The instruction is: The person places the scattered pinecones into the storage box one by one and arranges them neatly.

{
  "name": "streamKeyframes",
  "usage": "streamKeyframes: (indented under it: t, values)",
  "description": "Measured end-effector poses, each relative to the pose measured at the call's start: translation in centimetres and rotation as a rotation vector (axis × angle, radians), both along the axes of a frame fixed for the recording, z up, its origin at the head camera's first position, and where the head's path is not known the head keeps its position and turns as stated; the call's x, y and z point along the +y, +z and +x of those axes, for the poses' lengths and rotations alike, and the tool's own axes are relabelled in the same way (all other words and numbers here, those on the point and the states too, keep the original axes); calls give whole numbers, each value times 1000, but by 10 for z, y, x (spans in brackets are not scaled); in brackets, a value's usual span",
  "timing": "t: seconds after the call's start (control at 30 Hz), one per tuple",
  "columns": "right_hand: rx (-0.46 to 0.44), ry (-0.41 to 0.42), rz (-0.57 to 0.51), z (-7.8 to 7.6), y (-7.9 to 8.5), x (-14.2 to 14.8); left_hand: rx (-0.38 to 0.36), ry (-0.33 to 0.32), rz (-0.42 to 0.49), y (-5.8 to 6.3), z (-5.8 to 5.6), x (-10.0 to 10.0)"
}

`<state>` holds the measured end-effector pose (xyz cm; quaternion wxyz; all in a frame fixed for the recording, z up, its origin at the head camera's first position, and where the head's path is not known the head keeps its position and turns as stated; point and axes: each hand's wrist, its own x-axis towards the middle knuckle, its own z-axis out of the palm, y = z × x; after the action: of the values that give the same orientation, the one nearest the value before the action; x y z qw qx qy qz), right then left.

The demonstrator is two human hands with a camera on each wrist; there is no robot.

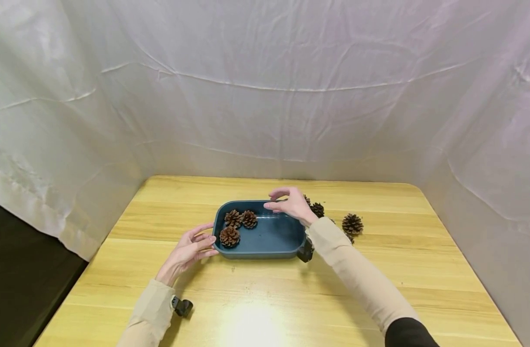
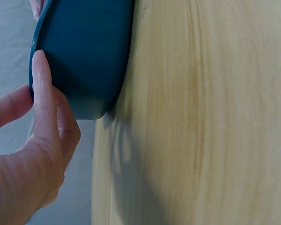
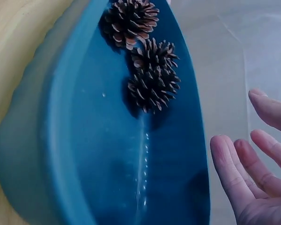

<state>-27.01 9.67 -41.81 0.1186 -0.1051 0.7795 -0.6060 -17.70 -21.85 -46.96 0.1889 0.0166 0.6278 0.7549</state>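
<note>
Three brown pine cones (image 1: 229,237) sit at the left end of a dark blue rectangular tub (image 1: 271,233) with rounded corners. My left hand (image 1: 192,249) grips the tub's left end, its thumb and fingers at the rim and outer wall. Over the far rim, towards the right, hovers my right hand (image 1: 289,204), fingers spread and parted from the thumb. Nothing is between them. The right wrist view shows this hand (image 3: 253,178) beside the tub wall, with the pine cones (image 3: 154,86) inside the tub.
More pine cones (image 1: 352,224) lie on the wooden table (image 1: 403,270) right of the tub, several partly hidden behind the right wrist and sleeve. White cloth (image 1: 269,120) hangs behind the table and along its sides. A dark surface (image 1: 26,274) is at far left.
</note>
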Motion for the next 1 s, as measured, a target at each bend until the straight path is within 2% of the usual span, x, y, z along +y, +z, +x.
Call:
streamKeyframes:
  t: [0.5,0.73,1.0]
  values:
    - [175,-63,-57,17,-2,40,8,6,-20,-3,1,-1]
    - [208,-77,-116,27,-7,59,18,12,-23,-3,1,0]
    - [218,-107,-91,41,-8,75,27,15,-25,-4,2,0]
